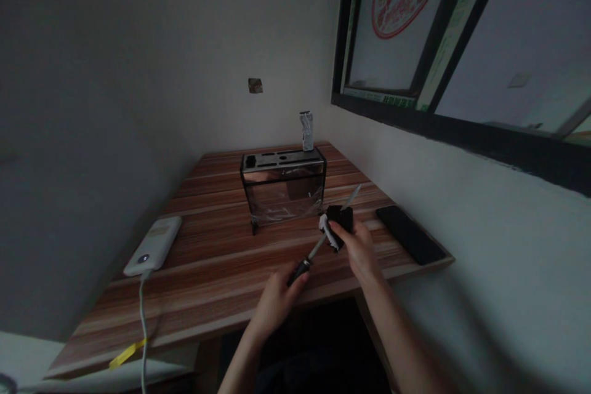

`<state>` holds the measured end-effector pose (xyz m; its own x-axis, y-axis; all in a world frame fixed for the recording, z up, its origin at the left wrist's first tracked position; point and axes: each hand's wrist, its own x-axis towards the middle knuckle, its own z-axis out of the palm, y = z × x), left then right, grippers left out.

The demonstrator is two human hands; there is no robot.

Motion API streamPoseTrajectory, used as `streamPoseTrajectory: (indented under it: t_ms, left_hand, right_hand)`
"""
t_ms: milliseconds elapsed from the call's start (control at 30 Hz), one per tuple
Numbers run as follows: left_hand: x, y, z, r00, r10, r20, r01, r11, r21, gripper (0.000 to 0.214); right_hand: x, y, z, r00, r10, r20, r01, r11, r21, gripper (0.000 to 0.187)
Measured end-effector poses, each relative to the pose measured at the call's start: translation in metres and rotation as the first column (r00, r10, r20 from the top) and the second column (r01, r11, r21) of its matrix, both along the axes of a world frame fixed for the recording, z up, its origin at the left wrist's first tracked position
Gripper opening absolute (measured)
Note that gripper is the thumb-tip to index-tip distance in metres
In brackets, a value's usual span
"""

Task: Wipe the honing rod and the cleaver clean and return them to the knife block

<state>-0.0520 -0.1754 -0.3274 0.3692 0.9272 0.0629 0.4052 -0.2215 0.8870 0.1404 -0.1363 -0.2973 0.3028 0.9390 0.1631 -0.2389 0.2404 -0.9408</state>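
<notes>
My left hand (pixel 276 292) is closed round the dark handle of a slim knife (pixel 316 248), near the front edge of the table. The blade points up and away to the right. Around its middle is a black cloth (pixel 340 219) with a whitish patch, pinched in my right hand (pixel 360 249). Past the cloth, the pointed blade tip sticks out. Beyond my hands stands a knife holder (pixel 283 162) with a black frame, a slotted top and see-through sides. A silvery, wrapped-looking upright piece (pixel 306 130) rises from its right end.
On the wood-grained table (pixel 207 246), a white power bank (pixel 154 246) with a cable (pixel 143 326) lies left. A black phone (pixel 410 234) lies along the right edge. Yellow tape (pixel 128 354) hangs at the front-left edge. Walls close in behind and right, with a dark-framed window (pixel 443 114).
</notes>
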Motion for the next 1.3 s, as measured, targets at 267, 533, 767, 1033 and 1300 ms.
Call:
streamPoseTrajectory:
  t_ms: [267,533,767,1033,1300]
  left_hand:
    - [-0.001,-0.002,0.004,0.999,-0.032,0.007,0.032,0.999,-0.012,0.036]
    - [-0.001,-0.003,0.007,0.997,-0.072,0.015,0.073,0.997,-0.031,0.033]
    - [-0.002,-0.004,0.011,0.997,-0.077,0.002,0.077,0.996,-0.042,0.033]
    - [-0.003,0.000,-0.003,0.982,0.050,0.184,-0.019,0.985,-0.169,0.040]
    - [-0.004,0.005,-0.009,0.946,0.037,0.322,0.022,0.984,-0.176,0.045]
  right_hand:
    - [0.030,0.017,0.021,0.988,-0.150,-0.031,0.152,0.985,0.079,0.029]
    - [0.055,0.026,0.038,0.981,-0.169,-0.092,0.184,0.963,0.197,0.025]
    - [0.042,0.025,0.032,0.968,-0.158,-0.195,0.195,0.962,0.190,0.033]
    - [-0.026,0.003,0.004,0.995,0.076,-0.064,-0.071,0.995,0.070,0.028]
    - [-0.061,-0.028,-0.019,0.977,0.085,0.194,-0.073,0.995,-0.068,0.034]
